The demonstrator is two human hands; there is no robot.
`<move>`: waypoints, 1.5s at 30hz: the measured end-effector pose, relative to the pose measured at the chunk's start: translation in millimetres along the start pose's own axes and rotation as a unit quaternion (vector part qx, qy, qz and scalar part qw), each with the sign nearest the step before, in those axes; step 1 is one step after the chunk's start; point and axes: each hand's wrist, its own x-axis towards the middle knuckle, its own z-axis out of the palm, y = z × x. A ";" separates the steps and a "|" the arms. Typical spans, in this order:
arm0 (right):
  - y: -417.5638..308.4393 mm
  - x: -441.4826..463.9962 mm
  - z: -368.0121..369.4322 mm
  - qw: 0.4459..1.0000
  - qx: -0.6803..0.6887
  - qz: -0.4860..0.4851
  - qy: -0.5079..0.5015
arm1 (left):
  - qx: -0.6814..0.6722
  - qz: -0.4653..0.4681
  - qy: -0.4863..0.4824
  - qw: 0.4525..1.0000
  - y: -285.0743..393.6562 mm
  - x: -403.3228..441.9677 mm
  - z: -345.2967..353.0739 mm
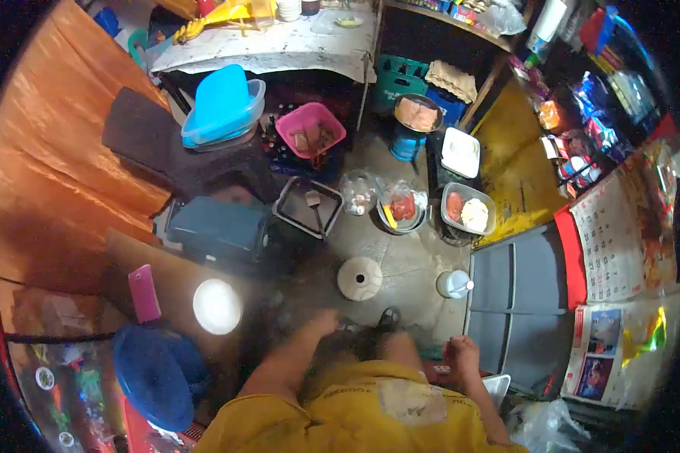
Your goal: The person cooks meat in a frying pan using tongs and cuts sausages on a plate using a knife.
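My left hand (326, 322) is stretched forward past my left knee, small and blurred, so its fingers cannot be made out. Raised at my right side, my right hand (461, 353) is curled into a fist, and nothing shows in it. A round beige stool top (347, 281) with a dark centre hole stands on the floor ahead of both hands. The white tub (452, 285) sits beyond my right hand. Farther forward are a metal bowl (414, 223) with red food and a yellow-handled tool, and a clear container (489, 221) with red and pale yellow portions.
A pan (418, 113) of pinkish food rests on a blue stand. A black tray (287, 215) holds a spatula (314, 202). Left are a pink basin (310, 113), a grey box (219, 230), a white plate (217, 306) and blue basins (159, 377). Grey panels (525, 279) line the right.
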 end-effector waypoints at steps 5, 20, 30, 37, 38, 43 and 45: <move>-9.8 71.6 -30.5 0.996 -0.058 -0.041 0.058 | 0.013 -0.043 0.003 0.999 17.2 30.0 -29.0; -175.7 336.4 64.3 0.965 -0.205 0.029 -0.161 | -0.201 -0.125 0.279 0.931 63.3 239.1 -8.7; -22.8 454.0 170.2 0.866 -0.396 -0.190 -0.239 | -0.311 -0.203 0.223 0.901 -16.3 363.8 20.2; 2.1 512.1 203.3 0.745 -0.527 -0.300 -0.280 | -0.395 -0.231 0.217 0.862 -52.4 411.0 60.2; 4.4 519.7 206.1 0.787 -0.509 -0.241 -0.251 | -0.406 -0.233 0.219 0.856 -53.6 415.0 62.2; 3.4 535.1 217.8 0.853 -0.440 -0.197 -0.197 | -0.466 -0.235 0.225 0.823 -61.4 429.0 70.4; 1.9 541.5 221.2 0.857 -0.431 -0.204 -0.194 | -0.488 -0.231 0.232 0.809 -64.7 435.6 70.7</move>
